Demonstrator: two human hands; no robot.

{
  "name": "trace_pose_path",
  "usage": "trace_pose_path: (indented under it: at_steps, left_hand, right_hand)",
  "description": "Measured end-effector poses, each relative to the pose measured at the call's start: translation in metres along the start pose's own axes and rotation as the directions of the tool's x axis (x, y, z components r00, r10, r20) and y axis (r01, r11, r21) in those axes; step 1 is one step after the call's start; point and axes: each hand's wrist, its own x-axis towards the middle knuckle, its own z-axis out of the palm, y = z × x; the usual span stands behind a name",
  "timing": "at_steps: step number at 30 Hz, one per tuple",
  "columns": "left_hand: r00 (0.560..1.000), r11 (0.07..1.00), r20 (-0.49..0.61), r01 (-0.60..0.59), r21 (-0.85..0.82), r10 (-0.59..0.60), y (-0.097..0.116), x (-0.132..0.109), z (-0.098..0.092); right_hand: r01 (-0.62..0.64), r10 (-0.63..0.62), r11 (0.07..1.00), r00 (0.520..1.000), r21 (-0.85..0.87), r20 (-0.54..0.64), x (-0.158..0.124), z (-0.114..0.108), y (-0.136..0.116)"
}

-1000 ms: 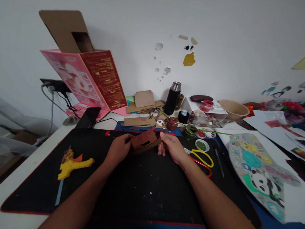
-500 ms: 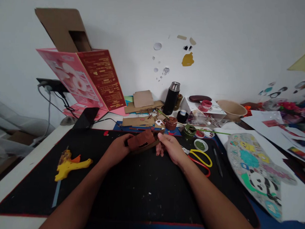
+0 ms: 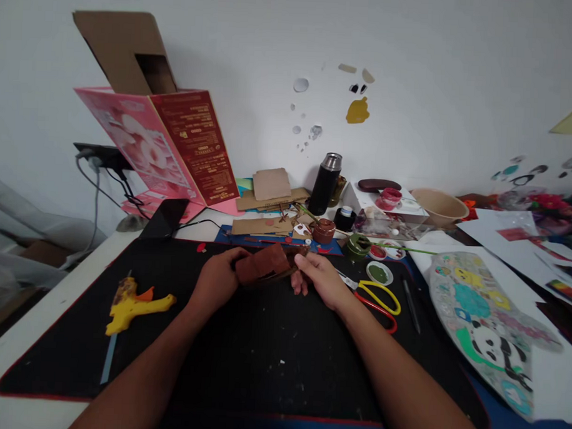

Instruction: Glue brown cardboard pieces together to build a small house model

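A small reddish-brown painted box-like piece [image 3: 262, 264] is held above the black mat, with a dark gap along its lower side. My left hand [image 3: 218, 276] is closed around its left end, the fingers partly hidden behind it. At the right end, my right hand [image 3: 317, 277] pinches the brownish edge between thumb and fingers, its lower fingers curled beneath. Scissors [image 3: 379, 299] with yellow and red handles lie just right of my right hand. To the left, a yellow glue gun [image 3: 135, 303] rests on the mat with a pale blue stick in it.
Behind the hands stand open paint jars [image 3: 323, 230], a green jar [image 3: 357, 246], cardboard pieces [image 3: 271, 184] and a black thermos [image 3: 325, 186]. A pink box [image 3: 142, 147] rises at the back left. A painted panda board [image 3: 483, 328] and a dark pen [image 3: 411, 303] lie right.
The view has shifted slightly, so the surroundings sit a little to the right. Both hands keep their hold on the brown piece, which has tilted very slightly.
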Motion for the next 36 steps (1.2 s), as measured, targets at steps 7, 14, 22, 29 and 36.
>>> trace_pose_path:
  at_steps: [7,14,22,29,36]
  left_hand:
    - [0.975,0.990,-0.198,-0.075,0.116,0.097,-0.002,-0.008,-0.006]
    - [0.880,0.860,-0.319,-0.170,0.481,0.352,-0.011,-0.009,-0.016]
    - [0.801,0.751,-0.324,-0.219,0.623,0.503,-0.011,-0.011,-0.019]
    - [0.714,0.647,-0.283,-0.303,0.700,0.641,-0.004,-0.012,-0.010]
    - [0.643,0.568,-0.236,-0.374,0.733,0.728,0.006,-0.016,0.000]
  right_hand:
    - [0.013,-0.013,0.996,1.000,0.087,-0.005,-0.001,0.008,-0.001]
    - [0.177,-0.161,0.984,0.951,0.036,-0.265,-0.002,0.007,-0.009]
    - [0.229,-0.260,0.965,0.873,-0.125,-0.412,-0.014,0.021,-0.020]
    - [0.164,-0.194,0.976,0.952,-0.141,-0.236,-0.017,0.029,-0.020]
    - [0.065,-0.066,0.998,0.982,-0.012,-0.178,-0.012,0.031,-0.011]
